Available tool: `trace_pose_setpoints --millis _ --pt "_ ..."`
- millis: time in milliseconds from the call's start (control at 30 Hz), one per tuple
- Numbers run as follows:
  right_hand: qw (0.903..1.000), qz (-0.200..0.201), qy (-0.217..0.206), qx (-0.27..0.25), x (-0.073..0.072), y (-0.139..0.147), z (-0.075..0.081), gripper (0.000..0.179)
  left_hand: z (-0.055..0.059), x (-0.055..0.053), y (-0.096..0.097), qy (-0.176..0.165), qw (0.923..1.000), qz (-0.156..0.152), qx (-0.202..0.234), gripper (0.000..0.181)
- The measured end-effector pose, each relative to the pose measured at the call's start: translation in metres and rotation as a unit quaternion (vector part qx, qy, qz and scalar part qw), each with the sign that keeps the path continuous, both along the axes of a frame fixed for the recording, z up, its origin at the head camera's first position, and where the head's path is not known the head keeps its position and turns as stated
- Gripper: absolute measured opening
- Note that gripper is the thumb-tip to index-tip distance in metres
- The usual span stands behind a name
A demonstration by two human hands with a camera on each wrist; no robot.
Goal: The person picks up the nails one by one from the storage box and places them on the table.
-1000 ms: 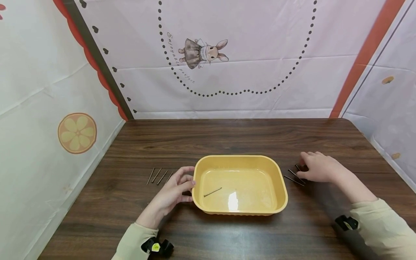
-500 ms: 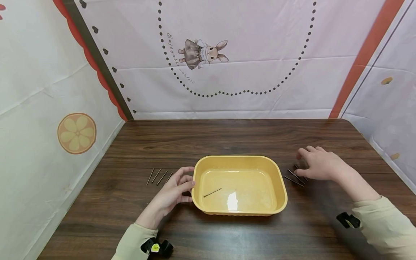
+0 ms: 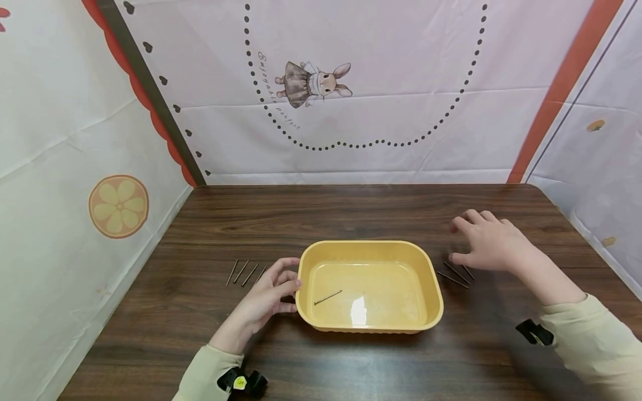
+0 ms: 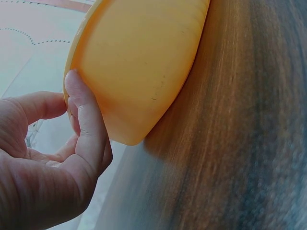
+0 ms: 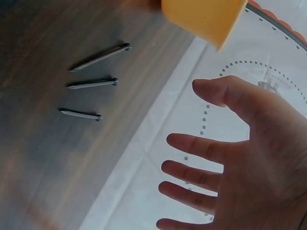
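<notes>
A yellow plastic tub stands on the table, a single nail lying on its floor. At the tub's left end, my left hand holds the rim between thumb and fingers, as the left wrist view of the tub wall shows. My right hand hovers to the right of the tub, fingers spread and nothing held. Below it lie three nails, among them the nearest nail; the right wrist view shows the middle nail apart from the hand.
Several more nails lie in a row left of the tub, one partly behind my left hand. The dark wood table meets a printed cloth at its back edge. Cloth also hangs at both sides.
My right hand has lifted away from the nails and moved slightly back and left, its fingers spreading. The left hand and tub stay put.
</notes>
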State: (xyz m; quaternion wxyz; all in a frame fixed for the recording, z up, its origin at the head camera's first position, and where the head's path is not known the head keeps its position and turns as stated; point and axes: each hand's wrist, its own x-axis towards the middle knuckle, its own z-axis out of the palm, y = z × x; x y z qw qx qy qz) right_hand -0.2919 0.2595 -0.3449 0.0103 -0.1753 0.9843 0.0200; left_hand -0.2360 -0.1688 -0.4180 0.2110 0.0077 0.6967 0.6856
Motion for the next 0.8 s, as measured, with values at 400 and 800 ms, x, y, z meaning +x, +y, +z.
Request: trace_pose_setpoints --millis 400,800 --pt "0.998 0.031 0.054 -0.009 0.001 -0.019 0.016 0.049 0.0 0.001 -0.001 0.004 1.0 -0.006 0.006 0.055" --pt "0.996 0.055 0.07 -0.004 0.0 -0.03 0.026 0.045 0.0 0.001 -0.002 0.007 0.9999 -0.01 0.005 0.055"
